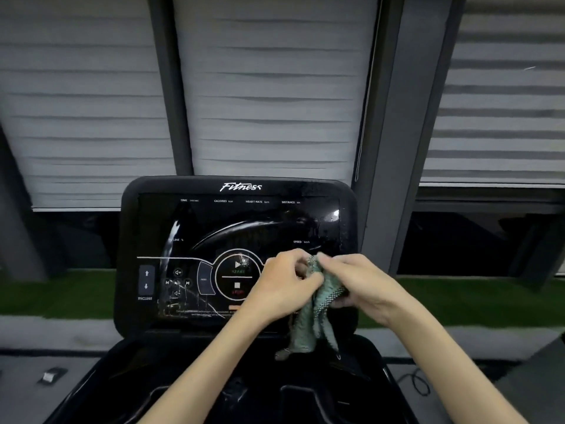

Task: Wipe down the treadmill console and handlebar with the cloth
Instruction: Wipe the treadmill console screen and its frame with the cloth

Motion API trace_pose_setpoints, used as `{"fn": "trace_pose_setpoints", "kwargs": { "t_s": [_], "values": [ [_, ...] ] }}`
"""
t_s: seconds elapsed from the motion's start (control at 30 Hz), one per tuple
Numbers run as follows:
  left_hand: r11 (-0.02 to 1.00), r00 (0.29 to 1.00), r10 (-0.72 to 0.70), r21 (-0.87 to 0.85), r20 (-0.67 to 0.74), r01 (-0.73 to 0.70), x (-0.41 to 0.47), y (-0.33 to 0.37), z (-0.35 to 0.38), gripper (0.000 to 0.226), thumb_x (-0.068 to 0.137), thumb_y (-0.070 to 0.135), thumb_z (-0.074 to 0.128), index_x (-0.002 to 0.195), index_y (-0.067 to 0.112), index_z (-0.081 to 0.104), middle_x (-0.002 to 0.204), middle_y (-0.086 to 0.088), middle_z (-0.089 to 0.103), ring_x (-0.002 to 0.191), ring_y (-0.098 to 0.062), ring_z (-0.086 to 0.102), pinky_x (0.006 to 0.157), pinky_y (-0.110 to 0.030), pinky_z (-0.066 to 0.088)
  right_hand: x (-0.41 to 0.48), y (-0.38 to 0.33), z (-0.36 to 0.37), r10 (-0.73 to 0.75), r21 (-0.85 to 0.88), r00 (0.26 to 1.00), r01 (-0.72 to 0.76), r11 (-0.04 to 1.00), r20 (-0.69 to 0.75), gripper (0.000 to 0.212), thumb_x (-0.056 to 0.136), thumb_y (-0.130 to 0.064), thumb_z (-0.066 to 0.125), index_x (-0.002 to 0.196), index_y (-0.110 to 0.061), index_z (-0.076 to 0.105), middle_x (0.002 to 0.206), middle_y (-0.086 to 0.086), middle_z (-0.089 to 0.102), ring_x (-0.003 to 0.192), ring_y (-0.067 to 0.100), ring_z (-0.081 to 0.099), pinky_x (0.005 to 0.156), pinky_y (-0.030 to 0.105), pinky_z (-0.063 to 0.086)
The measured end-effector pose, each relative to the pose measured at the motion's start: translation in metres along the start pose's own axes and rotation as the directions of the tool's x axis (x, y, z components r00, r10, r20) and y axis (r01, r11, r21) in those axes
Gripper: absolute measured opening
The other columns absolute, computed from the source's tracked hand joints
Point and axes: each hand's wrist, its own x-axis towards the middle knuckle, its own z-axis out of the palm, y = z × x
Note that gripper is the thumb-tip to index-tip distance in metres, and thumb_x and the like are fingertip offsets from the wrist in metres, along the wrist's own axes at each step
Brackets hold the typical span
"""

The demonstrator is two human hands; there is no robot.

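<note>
The black treadmill console [214, 221] stands upright before me, with a "Fitness" logo on top and start/stop buttons at its lower middle. In front of its lower right part both hands hold a green textured cloth [318, 310]. My left hand [282, 283] pinches the cloth's top from the left. My right hand [356, 281] grips it from the right. The cloth's loose ends hang down toward the dark tray [195, 374] below the screen. The handlebar cannot be made out in the dark lower area.
Grey window blinds [269, 87] and dark window frames fill the background. A green strip [55, 295] runs behind the console. A small grey object [50, 376] lies on the floor at the left, and a black cable [419, 382] at the right.
</note>
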Motion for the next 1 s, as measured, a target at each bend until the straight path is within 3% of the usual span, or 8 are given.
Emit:
{"fn": "trace_pose_setpoints", "kwargs": {
  "t_s": [0.17,0.3,0.4,0.53,0.73,0.8,0.87,1.0],
  "values": [
    [0.987,0.959,0.163,-0.046,0.232,-0.156,0.003,-0.001,0.000,0.027,0.087,0.021,0.061,0.110,0.032,0.072,0.106,0.013,0.072,0.103,-0.007,0.065,0.094,-0.033,0.050,0.009,0.011,-0.021,-0.146,-0.019,0.988,0.145,0.989,-0.051,0.030,0.092,-0.037,0.061,0.102,-0.009,0.068,0.098,0.009,0.072,0.080,0.013,0.064,0.064,0.024,0.049],
    [0.981,0.989,0.115,-0.147,-0.090,-0.127,0.020,-0.021,-0.002,0.029,0.079,0.024,0.079,0.104,0.034,0.069,0.108,0.017,0.068,0.103,0.002,0.060,0.090,-0.027,0.049,0.013,0.011,-0.043,-0.276,-0.072,0.961,0.276,0.958,0.011,0.011,0.095,-0.011,0.058,0.098,-0.008,0.069,0.093,0.013,0.073,0.082,0.020,0.066,0.070,0.024,0.048],
    [0.951,0.985,-0.010,-0.302,0.170,0.062,0.029,-0.031,-0.001,0.059,0.073,0.038,0.083,0.125,0.030,0.057,0.123,0.014,0.064,0.116,0.000,0.056,0.102,-0.026,0.045,0.008,0.000,-0.053,-0.317,-0.019,0.935,0.324,0.946,0.159,0.010,0.089,-0.013,0.060,0.093,-0.011,0.069,0.094,0.008,0.070,0.085,0.015,0.063,0.076,0.023,0.046],
    [0.873,0.925,0.032,-0.461,0.379,0.159,0.025,-0.038,0.004,0.032,0.079,0.028,0.076,0.108,0.016,0.070,0.112,-0.004,0.072,0.104,-0.015,0.066,0.091,-0.029,0.053,0.011,0.001,-0.057,-0.270,0.143,0.944,0.246,0.959,0.191,0.017,0.086,-0.016,0.058,0.097,-0.008,0.068,0.101,0.012,0.068,0.090,0.020,0.062,0.077,0.028,0.050],
    [0.785,0.971,0.022,-0.605,0.239,0.131,0.029,-0.046,0.003,0.035,0.092,0.022,0.062,0.127,0.017,0.059,0.117,-0.003,0.070,0.109,-0.019,0.066,0.091,-0.033,0.053,0.028,0.042,-0.027,-0.009,0.658,0.987,-0.100,0.747,0.160,0.043,0.079,-0.016,0.076,0.117,0.004,0.066,0.123,0.021,0.064,0.116,0.032,0.061,0.092,0.042,0.054],
    [0.773,0.979,-0.006,-0.620,0.202,0.133,0.031,-0.051,0.000,0.032,0.093,0.020,0.061,0.125,0.018,0.059,0.115,-0.004,0.071,0.108,-0.019,0.067,0.088,-0.031,0.054,0.032,0.052,-0.019,0.089,0.633,0.966,-0.227,0.740,0.242,0.061,0.059,-0.007,0.091,0.112,0.010,0.067,0.120,0.025,0.064,0.108,0.033,0.065,0.088,0.041,0.056],
    [0.778,0.979,-0.021,-0.612,0.205,0.145,0.031,-0.056,-0.002,0.030,0.094,0.019,0.060,0.125,0.018,0.058,0.114,-0.005,0.071,0.106,-0.020,0.068,0.086,-0.031,0.054,0.034,0.054,-0.015,0.177,0.573,0.948,-0.302,0.762,0.264,0.047,0.068,-0.005,0.082,0.110,0.009,0.067,0.114,0.024,0.066,0.095,0.031,0.069,0.083,0.040,0.058],
    [0.865,0.956,-0.012,-0.477,0.293,0.157,0.033,-0.065,-0.012,0.034,0.097,0.013,0.058,0.127,0.026,0.051,0.107,-0.007,0.074,0.099,-0.024,0.070,0.086,-0.040,0.056,0.041,0.045,-0.018,0.146,0.438,0.984,-0.175,0.882,0.097,0.029,0.080,-0.004,0.066,0.108,0.002,0.068,0.111,0.019,0.070,0.093,0.026,0.070,0.078,0.037,0.060]
  ]
}}
